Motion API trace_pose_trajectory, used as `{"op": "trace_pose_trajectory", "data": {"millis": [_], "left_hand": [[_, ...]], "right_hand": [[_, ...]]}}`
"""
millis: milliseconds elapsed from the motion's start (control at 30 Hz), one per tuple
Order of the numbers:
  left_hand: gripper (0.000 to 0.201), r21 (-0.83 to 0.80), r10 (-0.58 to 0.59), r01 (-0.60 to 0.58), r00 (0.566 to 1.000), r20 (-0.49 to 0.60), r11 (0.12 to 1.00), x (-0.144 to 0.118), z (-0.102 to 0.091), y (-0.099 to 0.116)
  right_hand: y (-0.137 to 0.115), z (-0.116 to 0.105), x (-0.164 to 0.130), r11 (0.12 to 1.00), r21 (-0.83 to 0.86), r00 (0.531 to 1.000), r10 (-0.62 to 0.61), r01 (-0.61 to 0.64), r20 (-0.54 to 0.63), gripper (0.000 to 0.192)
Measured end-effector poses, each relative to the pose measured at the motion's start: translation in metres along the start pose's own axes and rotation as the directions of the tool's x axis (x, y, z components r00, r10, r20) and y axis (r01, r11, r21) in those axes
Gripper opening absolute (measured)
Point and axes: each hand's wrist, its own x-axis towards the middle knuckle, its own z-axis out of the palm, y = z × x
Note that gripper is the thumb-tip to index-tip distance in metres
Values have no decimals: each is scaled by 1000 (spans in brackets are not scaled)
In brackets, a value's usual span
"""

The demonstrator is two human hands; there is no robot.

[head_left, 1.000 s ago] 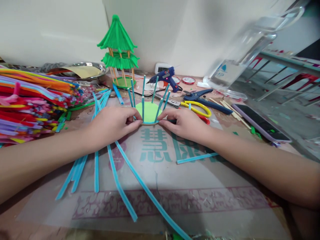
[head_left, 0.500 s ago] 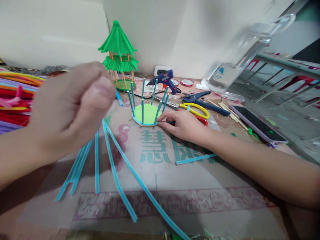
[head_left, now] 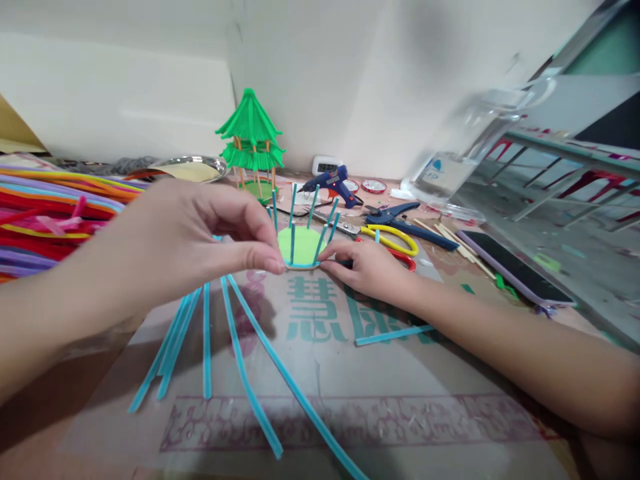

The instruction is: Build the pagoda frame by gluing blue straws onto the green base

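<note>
A round light-green base (head_left: 303, 245) stands on the table, edged by a light-blue strip, with several upright blue sticks (head_left: 293, 243) around its rim. My right hand (head_left: 365, 267) pinches the near right edge of the base between thumb and fingers. Nearer the camera, my left hand (head_left: 200, 233) has thumb and forefinger almost together, overlapping the base's left edge in view. Whether those fingertips touch it or hold anything small cannot be made out. Below the left hand lie several light-blue fuzzy strips (head_left: 255, 393); another blue strip (head_left: 393, 335) lies below my right wrist.
Behind the base stand a green-roofed model pavilion (head_left: 250, 133) and a blue glue gun (head_left: 330, 183). Yellow-handled scissors (head_left: 395, 239), blue pliers (head_left: 400, 220), wooden sticks (head_left: 460, 243) and a phone (head_left: 515, 267) lie right. A clear water jug (head_left: 450, 160) stands behind; colourful pipe cleaners (head_left: 45, 213) are heaped left.
My left hand has moved right and down in view, from a curled fist to a near pinch beside the base. My right hand stays at the base's edge. The whole view has shifted slightly.
</note>
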Motion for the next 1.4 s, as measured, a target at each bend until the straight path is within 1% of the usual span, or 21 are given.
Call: {"op": "trace_pose_trajectory", "data": {"millis": [33,67,100,133,233,367,433,533,633,767,867,933,967,1033,1100,1167,1300,1400], "left_hand": [[17,-84,-15,21,997,72,996,14,12,17],[18,-167,-19,37,994,105,985,23,21,29],[16,-195,-36,61,991,127,979,29,27,36],[14,-217,-32,59,991,129,974,31,31,39],[10,-209,6,13,996,93,978,29,32,33],[11,-148,61,-53,997,54,988,27,29,28],[11,-135,60,-51,996,65,990,28,30,30],[10,-166,22,-6,995,99,986,28,30,32],[10,-201,-8,33,992,125,979,28,30,30],[21,-210,-6,36,990,139,977,27,31,28],[23,-244,-2,38,989,148,969,27,32,30],[23,-282,3,52,982,190,958,26,34,32],[23,-296,7,58,977,215,953,26,35,32],[26,-304,19,65,965,263,950,27,39,32],[27,-318,19,81,954,298,945,28,44,32],[24,-363,10,119,943,333,924,28,49,31],[15,-534,-8,208,936,352,820,27,59,32],[19,-573,-37,236,941,337,785,24,66,31]], "right_hand": [[0,0,0,1000,-1,1000,2,-2,0,22],[0,0,-1,1000,-5,1000,3,-3,-3,22],[0,0,-1,1000,-9,1000,4,-4,-5,23],[0,0,-1,1000,-12,1000,3,-3,-6,23],[0,0,-1,1000,-11,1000,0,0,-2,22],[-2,-1,0,1000,3,1000,11,-11,2,22],[-2,-1,-1,1000,8,1000,8,-8,2,21],[-1,-2,-1,1000,-1,1000,2,-2,7,22],[0,-2,-2,998,-53,999,-45,45,-3,22],[1,-6,-3,964,-206,984,-176,166,-36,24],[-1,-19,-9,899,-377,954,-280,222,-106,34],[-8,-31,-14,856,-452,913,-365,252,-184,39],[-13,-36,-18,849,-447,890,-405,280,-211,39],[-26,-46,-24,864,-354,865,-451,359,-222,34],[-40,-50,-29,883,-222,867,-457,414,-202,27],[-51,-49,-32,882,-138,859,-470,450,-201,27],[-57,-40,-30,833,-121,791,-551,540,-265,28],[-55,-32,-26,803,-127,745,-590,583,-312,26]]}}
